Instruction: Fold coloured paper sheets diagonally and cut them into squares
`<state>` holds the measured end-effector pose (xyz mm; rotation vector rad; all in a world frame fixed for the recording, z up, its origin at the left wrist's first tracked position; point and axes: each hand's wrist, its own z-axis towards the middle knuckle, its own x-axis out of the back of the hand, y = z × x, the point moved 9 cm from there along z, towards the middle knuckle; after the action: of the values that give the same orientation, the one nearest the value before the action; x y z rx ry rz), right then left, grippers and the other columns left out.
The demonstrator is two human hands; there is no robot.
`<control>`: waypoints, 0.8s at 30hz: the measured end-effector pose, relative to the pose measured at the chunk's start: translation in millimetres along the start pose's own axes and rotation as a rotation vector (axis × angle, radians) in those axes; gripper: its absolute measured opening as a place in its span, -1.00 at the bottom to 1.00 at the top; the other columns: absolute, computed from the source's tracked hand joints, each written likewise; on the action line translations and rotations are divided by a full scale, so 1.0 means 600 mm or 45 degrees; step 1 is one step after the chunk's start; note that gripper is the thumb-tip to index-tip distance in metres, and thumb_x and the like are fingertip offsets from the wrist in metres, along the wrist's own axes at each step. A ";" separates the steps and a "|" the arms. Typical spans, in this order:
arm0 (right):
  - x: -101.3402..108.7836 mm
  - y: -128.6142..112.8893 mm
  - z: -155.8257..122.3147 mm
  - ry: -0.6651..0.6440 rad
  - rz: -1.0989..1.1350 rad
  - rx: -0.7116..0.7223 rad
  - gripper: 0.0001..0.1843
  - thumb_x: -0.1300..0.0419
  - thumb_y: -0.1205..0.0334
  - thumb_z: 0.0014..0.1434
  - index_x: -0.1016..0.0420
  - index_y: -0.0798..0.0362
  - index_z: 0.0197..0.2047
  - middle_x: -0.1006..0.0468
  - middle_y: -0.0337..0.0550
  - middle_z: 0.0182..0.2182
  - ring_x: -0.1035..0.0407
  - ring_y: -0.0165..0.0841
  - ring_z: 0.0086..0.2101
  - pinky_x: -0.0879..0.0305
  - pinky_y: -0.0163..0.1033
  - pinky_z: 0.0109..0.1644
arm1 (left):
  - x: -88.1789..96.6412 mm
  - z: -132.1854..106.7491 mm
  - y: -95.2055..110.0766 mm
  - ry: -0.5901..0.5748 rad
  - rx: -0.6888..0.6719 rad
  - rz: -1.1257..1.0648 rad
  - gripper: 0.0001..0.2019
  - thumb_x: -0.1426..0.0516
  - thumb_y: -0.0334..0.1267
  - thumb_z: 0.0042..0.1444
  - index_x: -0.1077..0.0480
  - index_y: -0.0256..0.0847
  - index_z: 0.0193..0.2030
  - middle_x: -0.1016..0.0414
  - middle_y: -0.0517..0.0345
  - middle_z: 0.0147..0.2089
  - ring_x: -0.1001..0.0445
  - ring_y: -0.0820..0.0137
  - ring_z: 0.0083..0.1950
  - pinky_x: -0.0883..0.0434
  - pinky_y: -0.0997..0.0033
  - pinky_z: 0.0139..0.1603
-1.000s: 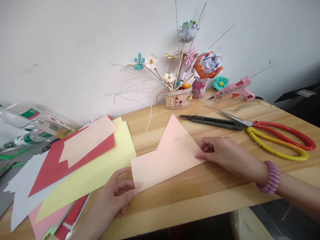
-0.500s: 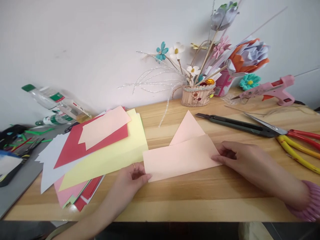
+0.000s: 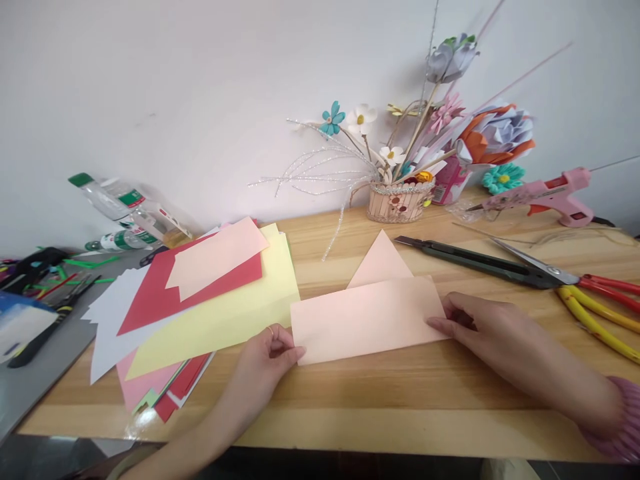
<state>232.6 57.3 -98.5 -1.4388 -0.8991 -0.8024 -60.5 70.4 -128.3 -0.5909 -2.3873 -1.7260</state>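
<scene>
A peach rectangular strip of paper is stretched between my hands, just over the wooden table. My left hand pinches its lower left corner between thumb and fingers. At the other end, my right hand has thumb and fingers closed on the strip's right edge. Behind the strip lies a peach paper triangle, its lower part covered by the strip. A box cutter with a dark green handle lies beyond my right hand, its blade tip near the triangle.
Stacked coloured sheets lie at left, with a peach offcut on top. Scissors, yellow-handled pliers and a pink glue gun are at right. A basket of craft flowers stands against the wall; plastic bottles are at far left.
The view has shifted slightly, so the scene sits a little lower and mostly further right. Both hands keep their hold on the peach strip, which has barely moved.
</scene>
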 end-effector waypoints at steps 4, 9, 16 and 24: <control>-0.001 0.001 0.000 0.011 -0.007 0.020 -0.66 0.09 -0.08 0.15 -0.18 -0.06 -0.52 -0.40 -0.21 -0.55 -0.30 -0.30 -0.52 -0.14 -0.19 -0.42 | 0.002 0.000 -0.001 0.051 0.023 -0.050 -0.70 -0.21 -0.14 -0.16 -0.14 -0.15 -0.41 -0.36 0.33 -0.54 -0.31 0.43 -0.45 -0.19 0.48 -0.37; -0.005 0.003 -0.001 0.025 -0.033 0.040 -0.66 0.10 -0.08 0.18 -0.19 -0.06 -0.49 -0.41 -0.20 -0.53 -0.30 -0.29 -0.51 -0.14 -0.18 -0.41 | -0.003 -0.006 0.010 0.013 -0.072 0.007 -0.74 -0.14 -0.16 -0.04 -0.07 -0.14 -0.42 -0.25 0.37 -0.53 -0.23 0.45 -0.44 -0.15 0.50 -0.38; -0.010 0.002 -0.002 0.032 -0.073 0.047 -0.68 0.12 -0.04 0.19 -0.19 -0.06 -0.47 -0.41 -0.17 -0.51 -0.32 -0.26 -0.49 -0.15 -0.15 -0.40 | -0.008 -0.007 0.028 -0.072 -0.190 0.277 -0.92 -0.04 -0.28 0.06 -0.21 -0.17 -0.42 -0.29 0.28 -0.46 -0.29 0.42 -0.39 -0.19 0.48 -0.35; -0.013 -0.001 -0.004 0.010 -0.081 0.065 -0.68 0.15 -0.04 0.21 -0.19 -0.05 -0.44 -0.41 -0.17 -0.46 -0.33 -0.26 -0.45 -0.17 -0.14 -0.36 | -0.025 -0.014 0.051 -0.182 -0.354 0.565 -0.81 -0.02 -0.33 0.10 -0.47 -0.16 -0.32 -0.51 0.18 -0.29 -0.43 0.38 -0.29 -0.28 0.48 -0.25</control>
<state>228.2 54.2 -105.0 -1.3675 -0.9567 -0.8260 -36.0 67.1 -103.3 -1.2132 -1.9023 -1.8593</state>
